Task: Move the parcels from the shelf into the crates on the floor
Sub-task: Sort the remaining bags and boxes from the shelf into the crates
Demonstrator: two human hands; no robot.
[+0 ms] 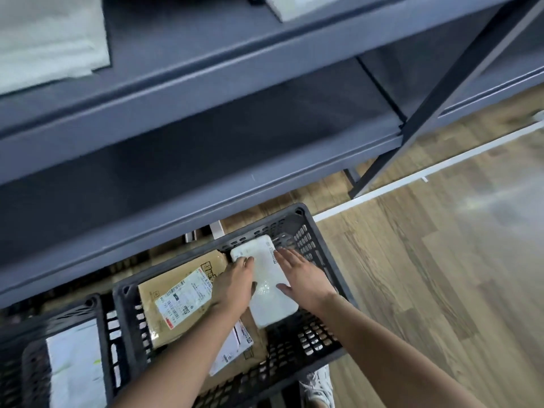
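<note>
A white padded parcel [266,278] lies tilted in the right half of a black perforated crate [306,237] on the floor. It partly rests on a brown labelled parcel [164,293]. My left hand [235,282] grips the white parcel's left edge, fingers bent over its top corner. Along the parcel's right edge lies my right hand [303,276], fingers straight and thumb spread onto the parcel. Another labelled parcel [232,348] shows under my left forearm. Pale grey parcels [50,39] lie on the upper shelf.
The dark grey metal shelf [206,201] overhangs the crate's far side, with its post [441,92] at right. A second black crate [100,319] at left holds a white parcel [73,357]. A shoe [319,387] stands by the near rim. Wooden floor with a white line [412,178] spreads right.
</note>
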